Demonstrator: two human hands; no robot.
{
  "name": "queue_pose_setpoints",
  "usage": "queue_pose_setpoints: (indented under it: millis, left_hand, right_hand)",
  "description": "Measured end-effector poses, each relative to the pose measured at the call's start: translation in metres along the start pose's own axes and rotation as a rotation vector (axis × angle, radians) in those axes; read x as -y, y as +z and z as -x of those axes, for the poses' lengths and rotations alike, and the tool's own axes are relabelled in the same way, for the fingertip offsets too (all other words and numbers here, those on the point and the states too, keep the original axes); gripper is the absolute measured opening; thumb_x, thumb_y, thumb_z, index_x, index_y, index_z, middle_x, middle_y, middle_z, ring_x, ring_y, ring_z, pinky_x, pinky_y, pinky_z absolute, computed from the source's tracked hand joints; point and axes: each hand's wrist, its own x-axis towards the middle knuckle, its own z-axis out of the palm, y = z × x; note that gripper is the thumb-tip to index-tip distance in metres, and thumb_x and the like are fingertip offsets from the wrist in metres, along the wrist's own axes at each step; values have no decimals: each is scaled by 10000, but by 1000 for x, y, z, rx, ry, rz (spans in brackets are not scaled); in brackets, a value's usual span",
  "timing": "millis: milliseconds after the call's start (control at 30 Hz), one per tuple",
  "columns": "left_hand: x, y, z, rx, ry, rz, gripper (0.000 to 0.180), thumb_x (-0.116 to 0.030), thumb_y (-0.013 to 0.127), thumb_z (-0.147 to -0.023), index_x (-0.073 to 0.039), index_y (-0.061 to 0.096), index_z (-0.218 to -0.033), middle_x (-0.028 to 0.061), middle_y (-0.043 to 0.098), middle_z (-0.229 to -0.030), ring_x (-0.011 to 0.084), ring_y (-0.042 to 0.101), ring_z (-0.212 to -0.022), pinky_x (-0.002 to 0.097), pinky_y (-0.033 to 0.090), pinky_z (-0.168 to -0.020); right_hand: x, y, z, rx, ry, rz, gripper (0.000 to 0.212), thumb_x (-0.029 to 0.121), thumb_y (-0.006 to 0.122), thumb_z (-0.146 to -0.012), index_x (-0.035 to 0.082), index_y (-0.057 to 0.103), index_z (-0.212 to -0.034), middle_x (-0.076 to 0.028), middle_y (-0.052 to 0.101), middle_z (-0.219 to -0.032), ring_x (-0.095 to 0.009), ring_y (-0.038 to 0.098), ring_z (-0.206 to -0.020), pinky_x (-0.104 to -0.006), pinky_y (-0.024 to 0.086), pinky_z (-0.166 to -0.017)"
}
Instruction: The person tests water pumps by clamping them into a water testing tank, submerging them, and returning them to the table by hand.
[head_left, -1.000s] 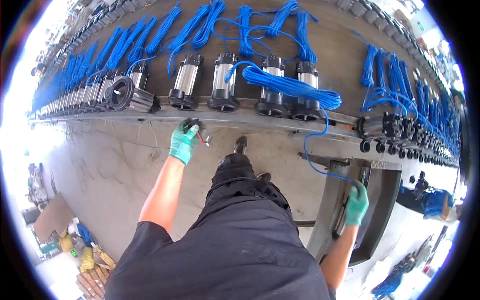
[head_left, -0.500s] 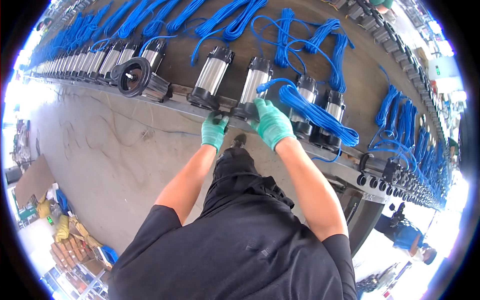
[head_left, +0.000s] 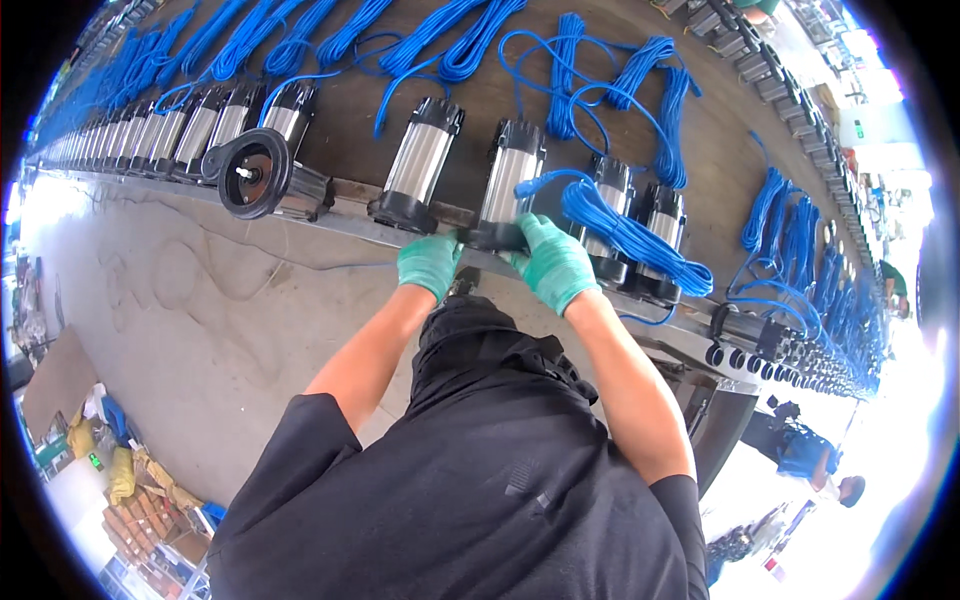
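Long brown workbench (head_left: 345, 130) bows across the upper half of the frame, near edge sloping down to the right

Black-shirted person (head_left: 450, 480) fills the lower middle, both arms stretched up to that edge

Upper left: a close row of metal cylinders with black ends (head_left: 190, 140); bundled blue cables (head_left: 560, 75) spread behind, more at right

Left of centre, a black ringed housing (head_left: 255, 175), tipped, open face turned outward

Right of centre, a blue coil (head_left: 635, 240) lies across two neighbouring units

Piece in work, a steel cylinder (head_left: 513, 175), is at upper centre on the bench edge, black base (head_left: 493, 237) toward the person

Right hand (head_left: 560, 262), green-gloved: fingers bent part-way over the base's right side, thumb set apart below; looks to have hold of it

Left hand (head_left: 428, 265), same glove, at the base's left side; fingertips hidden, cannot tell how far open or whether they hold anything

My reading of the step: close handling at the base, right hand steadying

Next move seems to call for a still cylinder and careful left fingers, minding the cable end (head_left: 530, 186) by the right hand
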Motion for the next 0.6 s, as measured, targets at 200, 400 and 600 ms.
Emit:
queue_pose_setpoints:
  millis: [200, 400, 600]
  left_hand:
    - [-6, -4, 10, -36, 54, 6, 214, -258, 561, -952, -116, 682, -1058, 154, 682, -1042, 372, 694, -922, 496, 549, -745]
    - [-3, 0, 13, -81, 56, -31, 200, -226, 579, -933, -86, 691, -1023, 144, 664, -1075, 347, 673, -938, 479, 551, -800]
    - [-4, -5, 14, -135, 58, 36, 228, -246, 564, -949, -113, 700, -1074, 138, 650, -1154, 368, 673, -936, 500, 545, -824]
  right_hand:
    - [0, 2, 0, 15, 23, -15, 393, 284, 719, -885, 45, 586, -1168, -176, 627, -1141, -383, 657, -1002, -466, 542, -843]
    - [0, 8, 0, -31, 54, -45, 396, 181, 755, -863, 62, 591, -1203, -159, 652, -1119, -372, 666, -983, -434, 540, -842]
    - [-1, 6, 1, 24, 62, -73, 448, 252, 718, -881, 39, 570, -1246, -177, 616, -1158, -376, 641, -1036, -462, 530, -876]
